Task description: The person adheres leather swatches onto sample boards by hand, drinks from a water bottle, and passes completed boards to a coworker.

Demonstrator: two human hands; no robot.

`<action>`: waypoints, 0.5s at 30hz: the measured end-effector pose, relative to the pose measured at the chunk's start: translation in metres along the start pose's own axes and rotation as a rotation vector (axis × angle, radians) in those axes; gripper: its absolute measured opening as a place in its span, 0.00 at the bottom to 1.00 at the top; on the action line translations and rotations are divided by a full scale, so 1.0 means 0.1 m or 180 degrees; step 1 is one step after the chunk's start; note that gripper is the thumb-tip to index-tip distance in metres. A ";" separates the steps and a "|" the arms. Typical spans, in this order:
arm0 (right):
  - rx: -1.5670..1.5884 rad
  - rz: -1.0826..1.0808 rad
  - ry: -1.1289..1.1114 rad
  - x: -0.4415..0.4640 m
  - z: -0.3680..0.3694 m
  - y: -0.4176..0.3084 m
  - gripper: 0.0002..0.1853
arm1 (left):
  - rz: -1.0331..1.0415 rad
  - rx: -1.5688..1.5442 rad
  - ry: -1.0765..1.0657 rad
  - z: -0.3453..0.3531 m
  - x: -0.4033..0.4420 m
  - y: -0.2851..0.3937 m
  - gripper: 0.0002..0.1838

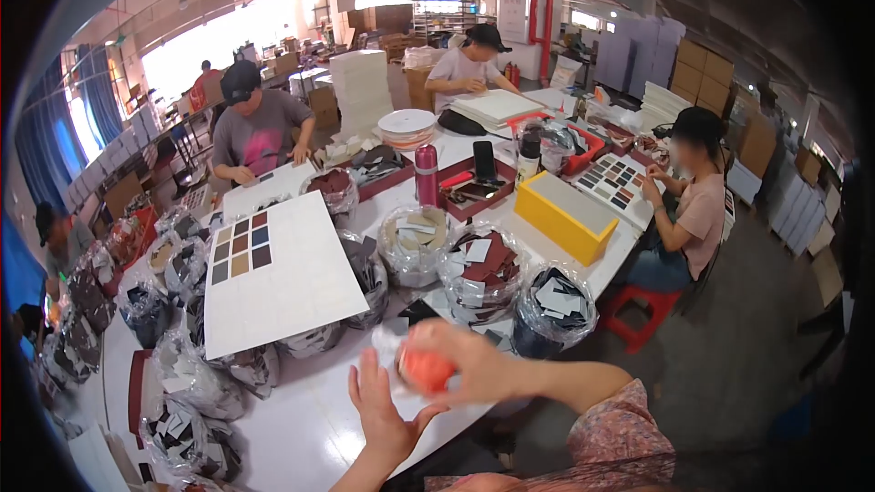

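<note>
My right hand (483, 363), smeared by motion, grips a round orange-red object (427, 370) over the near edge of the table. What kind of object it is cannot be made out. A blurred whitish bit (386, 343) shows just to the left of it. Below and left, my left hand (385, 419) is open, fingers up and thumb spread toward the right hand. Beyond the hands, a large white board (292, 305) rests tilted on bags of swatches, with rows of brown, red, grey and dark blue swatches (241, 242) at its far end.
Clear bags of cut swatches stand around, including dark red (483, 264), beige (413, 241) and dark blue (553, 305) ones. Farther back are a yellow box (565, 219), a pink flask (427, 175) and a phone (484, 162). Several people sit around the white table (301, 415); a red stool (638, 314) is right.
</note>
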State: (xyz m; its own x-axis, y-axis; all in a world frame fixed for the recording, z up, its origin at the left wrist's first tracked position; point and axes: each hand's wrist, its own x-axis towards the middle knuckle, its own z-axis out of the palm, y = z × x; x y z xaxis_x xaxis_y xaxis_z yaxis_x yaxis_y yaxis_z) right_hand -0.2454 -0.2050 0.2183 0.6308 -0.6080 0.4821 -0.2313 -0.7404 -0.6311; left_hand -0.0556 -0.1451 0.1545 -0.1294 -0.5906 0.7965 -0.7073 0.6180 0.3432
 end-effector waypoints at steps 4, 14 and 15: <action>-0.0468 0.0137 0.1438 0.52 -0.77 0.36 0.38 | -0.0637 -0.0103 -0.0433 0.18 -0.25 -0.35 0.47; -0.1722 0.0846 0.2225 1.46 -1.57 2.72 0.38 | -0.1302 0.0497 -0.1374 0.42 -1.47 -0.61 0.38; -0.1621 0.1020 0.2207 1.46 -1.54 2.91 0.38 | -0.1336 0.0523 -0.1305 0.47 -1.51 -0.66 0.37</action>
State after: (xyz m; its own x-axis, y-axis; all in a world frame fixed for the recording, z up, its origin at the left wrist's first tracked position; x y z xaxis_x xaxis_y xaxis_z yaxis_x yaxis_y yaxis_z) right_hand -0.3345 -0.5535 0.1988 -0.0676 -0.7200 0.6906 -0.7207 -0.4434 -0.5329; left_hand -0.0221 -0.1210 -0.0122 -0.0501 -0.9383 0.3421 -0.8497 0.2201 0.4792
